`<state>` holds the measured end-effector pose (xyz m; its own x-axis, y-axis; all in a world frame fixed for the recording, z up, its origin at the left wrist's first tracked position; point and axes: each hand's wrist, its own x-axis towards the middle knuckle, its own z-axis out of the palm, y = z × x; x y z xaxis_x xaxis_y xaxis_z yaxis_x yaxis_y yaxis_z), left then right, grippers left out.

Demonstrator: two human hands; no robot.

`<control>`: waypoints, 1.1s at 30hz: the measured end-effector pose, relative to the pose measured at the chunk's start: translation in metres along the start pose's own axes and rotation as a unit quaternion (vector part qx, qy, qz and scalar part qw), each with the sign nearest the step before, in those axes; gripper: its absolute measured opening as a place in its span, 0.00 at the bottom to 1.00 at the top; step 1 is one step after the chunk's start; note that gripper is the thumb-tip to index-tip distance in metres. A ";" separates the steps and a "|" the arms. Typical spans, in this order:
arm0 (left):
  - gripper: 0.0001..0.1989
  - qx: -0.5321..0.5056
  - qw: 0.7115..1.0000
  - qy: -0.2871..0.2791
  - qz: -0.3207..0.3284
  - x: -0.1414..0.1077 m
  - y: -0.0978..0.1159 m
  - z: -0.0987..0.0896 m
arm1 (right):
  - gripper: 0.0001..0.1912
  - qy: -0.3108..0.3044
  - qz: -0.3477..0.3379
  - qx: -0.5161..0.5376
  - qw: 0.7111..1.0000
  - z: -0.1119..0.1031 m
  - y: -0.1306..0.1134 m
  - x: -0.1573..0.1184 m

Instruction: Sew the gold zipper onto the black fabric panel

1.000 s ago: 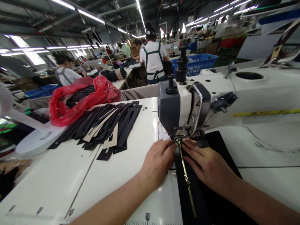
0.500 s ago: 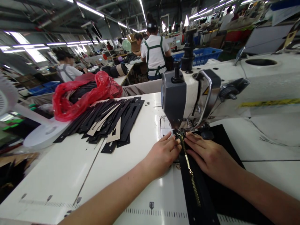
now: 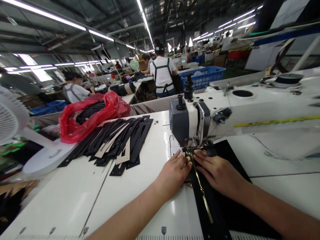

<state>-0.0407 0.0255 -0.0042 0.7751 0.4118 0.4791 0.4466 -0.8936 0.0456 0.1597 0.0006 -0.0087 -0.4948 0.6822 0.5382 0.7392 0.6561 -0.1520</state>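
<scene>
Head view: your left hand and right hand flank the brass zipper.
Both flat, no pinch, pinning black fabric straight at the sewing machine.

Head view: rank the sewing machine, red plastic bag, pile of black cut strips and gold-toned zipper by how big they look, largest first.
1. The sewing machine looks largest.
2. The red plastic bag and the pile of black cut strips look about alike, so I won't rank them.
3. The gold-toned zipper looks smallest.
</scene>
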 end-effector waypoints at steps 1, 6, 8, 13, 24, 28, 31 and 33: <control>0.14 -0.004 1.000 -0.001 -0.004 0.000 0.000 0.001 | 0.15 -0.001 0.001 0.007 1.000 0.001 0.001 0.000; 0.13 -0.025 0.999 -0.009 -0.046 0.004 -0.002 0.007 | 0.15 0.000 0.009 0.031 0.999 0.005 0.009 0.004; 0.13 -0.050 0.996 -0.018 -0.068 0.005 -0.002 0.005 | 0.16 0.006 0.005 0.022 1.000 0.004 0.011 0.007; 0.18 -0.182 0.974 -0.045 -0.130 -0.008 0.007 -0.015 | 0.16 -0.011 0.006 0.014 1.000 -0.012 0.002 0.003; 0.14 -0.064 0.989 0.026 -0.129 0.005 0.012 -0.004 | 0.19 -0.045 0.060 -0.013 0.997 -0.014 -0.022 -0.030; 0.11 -0.046 0.989 0.048 -0.133 0.017 0.013 0.007 | 0.18 -0.049 0.104 -0.017 0.993 -0.016 -0.028 -0.010; 0.09 -0.046 0.990 0.056 -0.125 0.011 0.018 0.014 | 0.12 -0.052 0.106 -0.019 0.993 -0.014 -0.030 -0.003; 0.10 -0.040 0.991 0.064 -0.114 0.001 0.022 0.019 | 0.08 -0.044 0.080 -0.021 0.996 -0.012 -0.030 -0.006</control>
<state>-0.0220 0.0097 -0.0190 0.5933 0.5830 0.5551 0.5628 -0.7934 0.2318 0.1459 -0.0271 0.0030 -0.4055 0.8043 0.4344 0.8296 0.5233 -0.1945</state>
